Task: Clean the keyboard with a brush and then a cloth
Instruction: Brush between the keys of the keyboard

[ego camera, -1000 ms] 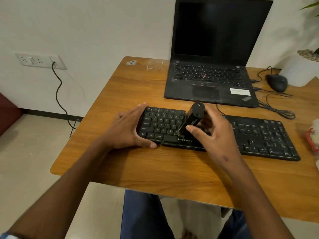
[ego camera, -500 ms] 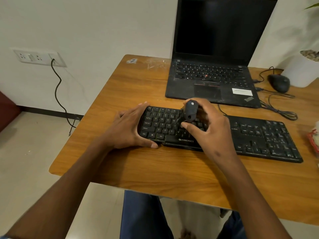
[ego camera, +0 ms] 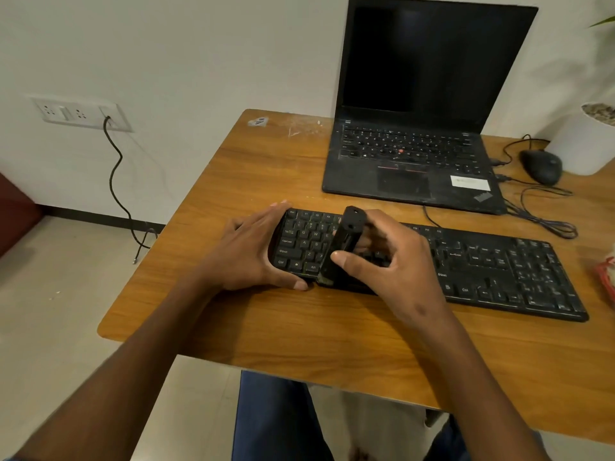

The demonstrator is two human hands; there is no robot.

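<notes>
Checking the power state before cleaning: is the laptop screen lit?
No, the laptop screen is dark and shows nothing.

Keyboard [ego camera: 482,261] before laptop [ego camera: 412,161]

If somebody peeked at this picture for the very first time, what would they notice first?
Two bare hands meet over a long black plastic keyboard at the middle of the wooden table. The right hand grips a black brush tilted over the left keys, while the left hand holds the keyboard's left end. Behind them stands an open black laptop with a dark screen.
</notes>
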